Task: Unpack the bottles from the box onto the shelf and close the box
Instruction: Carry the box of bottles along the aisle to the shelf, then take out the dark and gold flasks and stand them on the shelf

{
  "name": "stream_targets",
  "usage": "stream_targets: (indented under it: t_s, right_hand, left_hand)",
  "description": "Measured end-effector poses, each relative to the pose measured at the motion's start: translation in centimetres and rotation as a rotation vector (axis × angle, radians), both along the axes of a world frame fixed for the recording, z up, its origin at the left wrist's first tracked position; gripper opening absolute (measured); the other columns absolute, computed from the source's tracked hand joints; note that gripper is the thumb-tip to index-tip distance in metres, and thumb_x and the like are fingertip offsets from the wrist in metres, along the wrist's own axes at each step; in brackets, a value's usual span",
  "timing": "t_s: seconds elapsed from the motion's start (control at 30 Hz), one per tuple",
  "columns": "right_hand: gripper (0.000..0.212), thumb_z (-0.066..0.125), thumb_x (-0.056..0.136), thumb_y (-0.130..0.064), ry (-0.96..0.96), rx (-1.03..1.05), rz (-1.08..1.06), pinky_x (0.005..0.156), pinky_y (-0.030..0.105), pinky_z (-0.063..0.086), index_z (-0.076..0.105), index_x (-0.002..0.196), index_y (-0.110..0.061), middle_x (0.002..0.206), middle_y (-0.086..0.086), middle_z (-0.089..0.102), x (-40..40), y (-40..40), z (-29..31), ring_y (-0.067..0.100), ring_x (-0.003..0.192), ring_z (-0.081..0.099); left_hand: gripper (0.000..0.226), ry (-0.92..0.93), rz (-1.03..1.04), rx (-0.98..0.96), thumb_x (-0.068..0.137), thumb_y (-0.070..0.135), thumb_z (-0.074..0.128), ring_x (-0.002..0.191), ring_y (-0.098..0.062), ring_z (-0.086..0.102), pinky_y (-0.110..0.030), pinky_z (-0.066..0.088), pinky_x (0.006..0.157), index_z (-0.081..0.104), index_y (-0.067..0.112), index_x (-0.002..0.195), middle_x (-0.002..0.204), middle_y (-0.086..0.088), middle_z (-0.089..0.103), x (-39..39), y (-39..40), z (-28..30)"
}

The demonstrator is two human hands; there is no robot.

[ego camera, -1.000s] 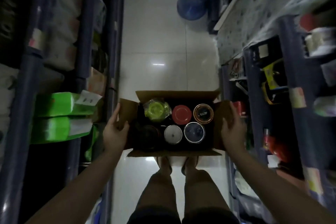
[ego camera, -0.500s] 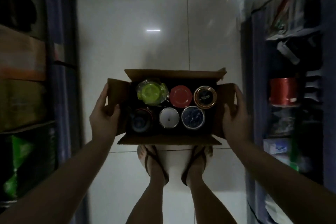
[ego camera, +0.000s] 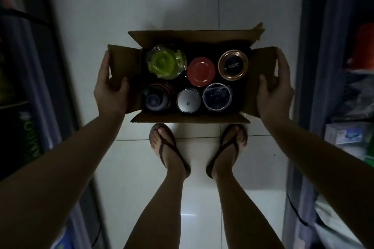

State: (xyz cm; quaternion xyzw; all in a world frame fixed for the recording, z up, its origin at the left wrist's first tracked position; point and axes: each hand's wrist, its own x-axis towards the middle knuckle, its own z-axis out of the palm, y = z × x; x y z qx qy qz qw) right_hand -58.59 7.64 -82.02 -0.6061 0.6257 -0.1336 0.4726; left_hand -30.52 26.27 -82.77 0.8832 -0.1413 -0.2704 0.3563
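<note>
While the open brown cardboard box (ego camera: 194, 119) is carried low above the pale tiled floor (ego camera: 125, 16), it is gripped at both ends: the left hand (ego camera: 110, 91) is clenched on the left side flap, thumb inside and fingers outside, and the right hand (ego camera: 276, 91) is clamped likewise on the right flap. The flaps are presumably used as handles so that the load is kept level and the bottles upright. Six bottles are seen from above in two rows: at the far side a lime-green lid wrapped in clear plastic (ego camera: 166, 61), a flat red cap (ego camera: 201, 72) and a black cap ringed in copper (ego camera: 233, 64); at the near side a dark sports-type top (ego camera: 155, 98), a silver metal cap (ego camera: 188, 102) and a dark blue lid under clear film (ego camera: 217, 97). Nothing is yet unpacked, and all four flaps are spread open. Dim blue-framed shelving (ego camera: 311, 66) is found on either side; which shelf is meant cannot be told.
</note>
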Motion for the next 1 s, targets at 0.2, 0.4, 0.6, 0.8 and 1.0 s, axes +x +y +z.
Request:
stream_targets:
  t_s: [0.2,0.4,0.6,0.8,1.0]
  right_hand:
    - [0.061,0.045,0.099,-0.013,-0.012,-0.001,0.030,0.082,-0.004,0.039,0.016,0.152,-0.024,0.114,-0.046,0.030,-1.2,-0.2,-0.7,-0.034,0.093,0.044]
    - [0.063,0.050,0.097,-0.019,0.011,-0.054,0.078,0.108,0.033,0.041,0.020,0.151,-0.028,0.147,0.002,0.040,-0.8,-0.5,0.5,0.012,0.129,0.045]
    - [0.069,0.062,0.091,-0.021,-0.006,-0.194,0.287,0.103,0.000,0.023,0.025,0.149,-0.022,0.147,0.004,0.036,1.0,-1.4,4.4,0.001,0.131,0.031]
    - [0.073,0.067,0.087,-0.021,-0.017,-0.057,0.392,0.107,0.023,0.035,0.028,0.148,-0.024,0.148,0.006,0.038,3.9,-1.7,4.8,0.015,0.134,0.039]
    - [0.077,0.071,0.084,-0.028,0.048,-0.002,0.431,0.115,0.036,0.030,0.029,0.148,-0.017,0.151,0.007,0.035,4.1,-0.7,1.4,0.020,0.141,0.032]
  left_hand:
    - [0.068,-0.021,-0.103,0.014,0.092,0.006,0.049,0.124,-0.006,0.047,-0.030,0.045,0.104,0.022,0.028,0.150,0.138,0.011,0.041,0.0,0.3,0.1]
    - [0.060,-0.074,0.011,0.079,0.088,0.021,0.052,0.124,-0.013,0.049,-0.039,0.045,0.105,0.035,0.032,0.144,0.139,0.006,0.047,-0.4,-0.9,1.1]
    - [0.047,-0.241,-0.173,-0.167,0.089,0.015,0.058,0.131,-0.020,0.046,-0.039,0.038,0.110,0.048,0.013,0.135,0.138,-0.003,0.050,-4.3,-3.6,5.4]
    - [0.053,0.172,-0.334,-0.222,0.087,0.016,0.066,0.131,-0.012,0.046,-0.039,0.043,0.107,0.048,0.019,0.137,0.138,0.000,0.049,-12.1,-5.6,5.2]
    - [0.061,0.274,-0.250,-0.138,0.082,0.015,0.073,0.127,-0.013,0.047,-0.032,0.042,0.107,0.047,0.016,0.137,0.134,-0.001,0.049,-14.6,-6.6,2.3]
